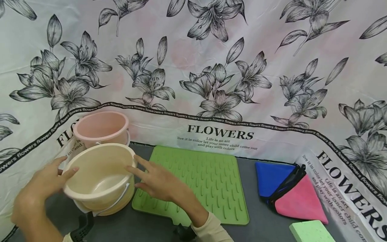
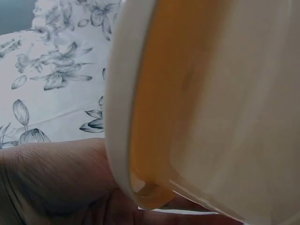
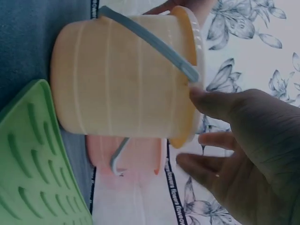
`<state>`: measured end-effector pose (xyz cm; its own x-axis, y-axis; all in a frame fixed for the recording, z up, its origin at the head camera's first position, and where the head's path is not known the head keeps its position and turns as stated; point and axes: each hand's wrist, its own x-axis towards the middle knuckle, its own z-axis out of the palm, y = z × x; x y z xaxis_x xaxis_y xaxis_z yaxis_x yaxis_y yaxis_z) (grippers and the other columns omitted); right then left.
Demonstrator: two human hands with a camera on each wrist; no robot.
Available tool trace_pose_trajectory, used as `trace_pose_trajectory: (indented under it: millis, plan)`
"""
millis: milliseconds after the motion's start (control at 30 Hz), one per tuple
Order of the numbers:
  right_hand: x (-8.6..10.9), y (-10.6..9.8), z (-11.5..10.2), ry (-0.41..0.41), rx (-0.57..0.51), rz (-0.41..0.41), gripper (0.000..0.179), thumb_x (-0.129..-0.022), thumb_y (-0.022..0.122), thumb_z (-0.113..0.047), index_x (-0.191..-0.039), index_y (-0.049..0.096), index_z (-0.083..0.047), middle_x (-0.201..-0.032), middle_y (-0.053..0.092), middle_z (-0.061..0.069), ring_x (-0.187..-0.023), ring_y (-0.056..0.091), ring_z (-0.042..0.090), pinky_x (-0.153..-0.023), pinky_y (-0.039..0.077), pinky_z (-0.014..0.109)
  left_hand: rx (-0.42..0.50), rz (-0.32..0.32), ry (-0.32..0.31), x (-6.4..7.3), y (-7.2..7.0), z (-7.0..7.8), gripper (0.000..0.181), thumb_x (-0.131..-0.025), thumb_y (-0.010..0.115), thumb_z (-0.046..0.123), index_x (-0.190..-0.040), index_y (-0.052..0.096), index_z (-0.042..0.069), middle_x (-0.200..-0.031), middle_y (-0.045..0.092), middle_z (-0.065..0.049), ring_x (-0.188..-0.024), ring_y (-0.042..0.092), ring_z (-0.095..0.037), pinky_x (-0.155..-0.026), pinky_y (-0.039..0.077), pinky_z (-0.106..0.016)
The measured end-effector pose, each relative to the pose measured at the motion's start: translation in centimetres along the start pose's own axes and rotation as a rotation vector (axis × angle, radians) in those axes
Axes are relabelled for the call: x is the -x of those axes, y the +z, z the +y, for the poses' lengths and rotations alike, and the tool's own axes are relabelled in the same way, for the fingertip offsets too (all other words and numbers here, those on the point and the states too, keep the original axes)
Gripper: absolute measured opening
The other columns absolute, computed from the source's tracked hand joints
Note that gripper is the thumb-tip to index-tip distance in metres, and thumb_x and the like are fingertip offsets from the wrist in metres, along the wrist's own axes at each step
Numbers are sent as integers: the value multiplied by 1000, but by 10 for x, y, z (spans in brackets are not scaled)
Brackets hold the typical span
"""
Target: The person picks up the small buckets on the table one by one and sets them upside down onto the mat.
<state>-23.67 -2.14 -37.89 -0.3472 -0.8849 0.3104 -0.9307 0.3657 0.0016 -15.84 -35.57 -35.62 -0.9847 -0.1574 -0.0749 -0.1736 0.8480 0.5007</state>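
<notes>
A cream bucket with a thin handle hanging down its near side stands at the left of the grey table, its mouth toward me. My left hand grips its left rim, the thumb over the edge; in the left wrist view the hand lies under the rim. At the right rim my right hand has its fingers spread. In the right wrist view the right thumb is right at the rim near the handle's end, and the other fingers stand loose beside the bucket.
Behind the cream bucket stands a pink bucket. A green ridged mat lies to the right of it. Farther right are a blue and pink zippered pouch and a pale green block. A flowered cloth hangs behind the table.
</notes>
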Motion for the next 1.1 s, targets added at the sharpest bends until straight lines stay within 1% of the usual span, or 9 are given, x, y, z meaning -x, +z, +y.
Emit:
trace_pose_trajectory:
  millis: [100,267,400,533,700,767,900,1000,1100]
  plan:
    - [-1,5,-2,6,-73,-71,56,-111,52,-30,-164,33,-23,-172,24,19,-130,66,20,-102,55,17,1,3,41,-2,3,-1,78,-112,43,39,-156,12,-18,-114,61,-42,-81,68,-38,-74,56,-47]
    - [1,7,-4,-14,-89,-34,49,-112,51,-23,-160,40,-20,-167,31,20,-116,70,13,-89,54,6,-96,54,96,-4,6,-1,66,-108,54,21,-150,26,-22,-138,42,-52,-120,48,-71,-97,43,-79]
    - [2,6,-5,-35,-64,32,47,-108,58,-17,-154,49,-18,-160,39,15,-113,67,8,-88,51,1,-112,71,114,-6,5,1,61,-101,58,9,-145,32,-25,-129,51,-50,-106,59,-61,-93,49,-73]
    - [4,1,-5,-34,-82,60,45,-108,58,-13,-152,50,-15,-160,39,16,-112,67,8,-86,49,0,-105,72,121,-6,3,3,61,-98,58,6,-144,33,-26,-107,63,-39,-88,62,-41,-80,54,-55]
    - [7,-11,-5,-8,-121,75,43,-108,58,-12,-150,52,-13,-162,37,18,-104,70,11,-75,49,-2,-103,80,148,-5,1,11,61,-99,56,7,-147,34,-24,-101,66,-32,-86,62,-38,-77,53,-51]
    - [10,-17,-4,2,-150,92,43,-106,61,-15,-148,53,-11,-163,37,21,-107,72,15,-78,53,2,-98,93,170,-4,1,16,63,-100,56,9,-151,32,-19,-94,66,-27,-83,62,-34,-77,52,-51]
    - [17,-30,1,-6,-221,136,53,-100,72,-20,-148,54,-8,-165,32,25,-128,68,26,-99,56,14,-68,145,238,0,3,32,64,-100,59,8,-156,33,-11,-102,68,-30,-86,62,-34,-81,52,-55]
    - [24,-40,7,-28,-253,155,63,-92,81,-21,-148,55,-9,-167,28,27,-138,60,33,-105,56,21,-44,169,292,2,6,44,60,-100,59,6,-153,38,-11,-130,61,-40,-103,64,-48,-89,51,-67]
    - [30,-49,11,-32,-262,162,73,-84,87,-25,-148,55,-11,-168,24,28,-143,55,37,-106,56,26,-34,182,331,1,9,56,56,-102,59,7,-151,42,-12,-142,53,-42,-123,57,-59,-97,47,-73]
